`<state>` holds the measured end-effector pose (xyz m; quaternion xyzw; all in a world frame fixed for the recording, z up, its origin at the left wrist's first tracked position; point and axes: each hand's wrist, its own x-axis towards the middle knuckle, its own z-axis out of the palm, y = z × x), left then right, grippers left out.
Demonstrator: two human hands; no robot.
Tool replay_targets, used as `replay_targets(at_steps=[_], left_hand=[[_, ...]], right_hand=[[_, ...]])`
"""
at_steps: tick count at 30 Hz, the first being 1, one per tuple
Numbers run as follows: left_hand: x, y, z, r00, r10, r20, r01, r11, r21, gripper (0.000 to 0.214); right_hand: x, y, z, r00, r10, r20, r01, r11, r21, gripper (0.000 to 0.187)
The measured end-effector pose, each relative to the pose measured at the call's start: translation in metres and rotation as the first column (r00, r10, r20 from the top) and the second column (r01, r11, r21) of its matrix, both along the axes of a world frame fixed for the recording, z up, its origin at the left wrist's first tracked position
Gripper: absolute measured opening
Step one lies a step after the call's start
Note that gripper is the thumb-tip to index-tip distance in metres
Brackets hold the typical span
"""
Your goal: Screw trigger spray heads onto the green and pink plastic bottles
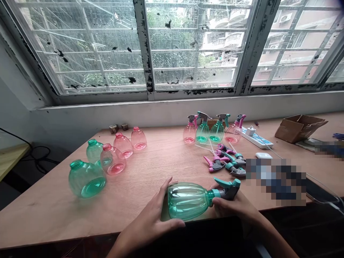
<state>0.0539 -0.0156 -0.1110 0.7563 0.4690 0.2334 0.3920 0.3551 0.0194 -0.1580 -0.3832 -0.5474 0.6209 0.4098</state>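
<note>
A green see-through spray bottle (188, 200) lies on its side in front of me, just over the table's near edge. Its grey and teal trigger head (228, 188) sits on the neck and points right. My left hand (158, 215) cups the bottle's base, thumb below and fingers behind. Around the collar and trigger head, my right hand (236, 206) is closed, with its thumb at the collar and other fingers partly hidden. Beyond the right hand is a pile of loose pink, teal and grey trigger heads (225, 159) with white dip tubes.
At left stand headless bottles, two green (87, 179) and three pink (113, 159). Several bottles with heads (202, 130) line the back. A white power strip (255, 138), open cardboard box (298, 127), white case (263, 156) and blurred-out patch are at right.
</note>
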Motion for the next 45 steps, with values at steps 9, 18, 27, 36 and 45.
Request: replay_targets(at_steps=[9, 18, 27, 36, 45], left_hand=[[-0.001, 0.003, -0.008, 0.998, -0.019, 0.059, 0.019, 1.0, -0.012, 0.119], [0.001, 0.001, -0.003, 1.0, 0.029, 0.008, -0.029, 0.999, -0.013, 0.106], [-0.003, 0.004, -0.011, 0.982, -0.035, 0.187, 0.042, 0.999, -0.032, 0.088], [0.002, 0.0, -0.003, 1.0, -0.003, 0.019, 0.003, 1.0, 0.011, 0.111], [-0.004, 0.002, -0.005, 0.996, -0.04, 0.075, 0.041, 0.999, -0.001, 0.088]], right_hand=[[-0.002, -0.001, 0.004, 1.0, 0.0, 0.024, 0.001, 1.0, -0.014, 0.044], [-0.002, 0.0, 0.0, 0.999, 0.0, 0.041, -0.001, 1.0, 0.025, 0.041], [0.0, 0.0, 0.001, 0.999, 0.055, 0.001, -0.055, 0.998, 0.02, 0.039], [-0.001, -0.002, -0.002, 0.997, 0.023, -0.072, -0.025, 0.999, -0.029, 0.039], [-0.001, -0.001, -0.004, 0.995, 0.035, -0.09, -0.037, 0.999, -0.028, 0.039]])
